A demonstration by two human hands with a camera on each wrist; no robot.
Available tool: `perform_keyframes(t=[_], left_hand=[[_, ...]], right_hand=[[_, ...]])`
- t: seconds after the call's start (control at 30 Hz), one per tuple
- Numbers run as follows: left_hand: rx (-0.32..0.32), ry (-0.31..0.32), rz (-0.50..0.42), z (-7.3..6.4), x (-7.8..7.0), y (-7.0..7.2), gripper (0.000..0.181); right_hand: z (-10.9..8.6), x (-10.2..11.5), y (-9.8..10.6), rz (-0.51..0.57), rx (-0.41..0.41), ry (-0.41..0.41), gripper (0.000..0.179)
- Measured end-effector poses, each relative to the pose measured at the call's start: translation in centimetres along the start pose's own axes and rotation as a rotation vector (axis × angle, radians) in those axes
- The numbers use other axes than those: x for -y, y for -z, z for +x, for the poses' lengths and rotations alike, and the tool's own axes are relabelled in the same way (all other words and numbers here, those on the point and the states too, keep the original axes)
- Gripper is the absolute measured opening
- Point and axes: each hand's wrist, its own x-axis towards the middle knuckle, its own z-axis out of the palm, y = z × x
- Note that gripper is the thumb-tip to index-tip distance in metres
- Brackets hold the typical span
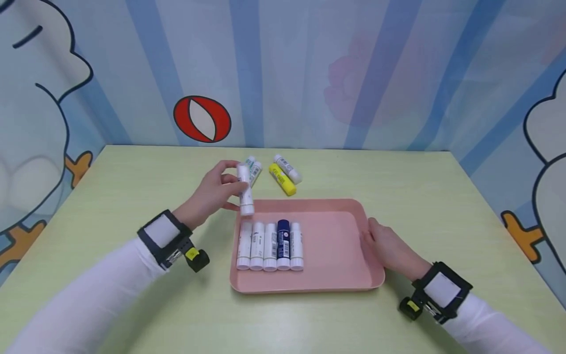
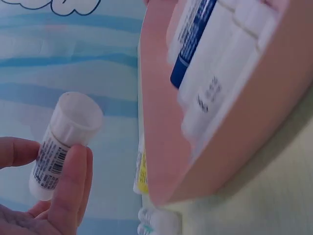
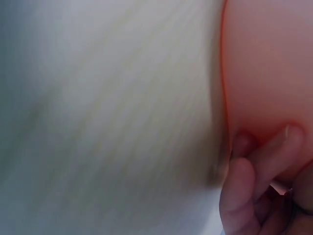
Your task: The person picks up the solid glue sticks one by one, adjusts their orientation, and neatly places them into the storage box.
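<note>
Tube of white plastic [image 1: 245, 191], pinched by left hand [image 1: 211, 194], is at far-left corner of pink rectangular tray [image 1: 333, 246], long axis roughly aligned with white-and-navy tube row [image 1: 258, 246]; right hand [image 1: 392, 250] grips right rim.

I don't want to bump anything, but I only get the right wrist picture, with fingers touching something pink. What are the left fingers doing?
Observer: The left fingers hold a white tube.
Operator: Ooh! Is anything in the pink thing?
Observer: Yes, the head view shows five tubes side by side in the pink tray: four white and one dark blue.
</note>
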Motion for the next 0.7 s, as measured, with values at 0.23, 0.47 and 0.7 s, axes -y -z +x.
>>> perform_keyframes(t=[0.23,0.47,0.7], left_hand=[[0.165,0.022,0.039,0.2,-1.2,-5.3,0.054],[0.332,0.058,0.047,1.1,-1.1,-9.9,0.055],[0.387,0.083,0.149,2.0,-2.3,-14.0,0.061]], right_hand=[[0.1,0.1,0.0,0.01,0.01,-0.018,0.014],[0.0,0.1,-0.1,0.017,0.011,0.003,0.014],[-0.2,0.2,-0.1,0.019,0.016,0.013,0.016]])
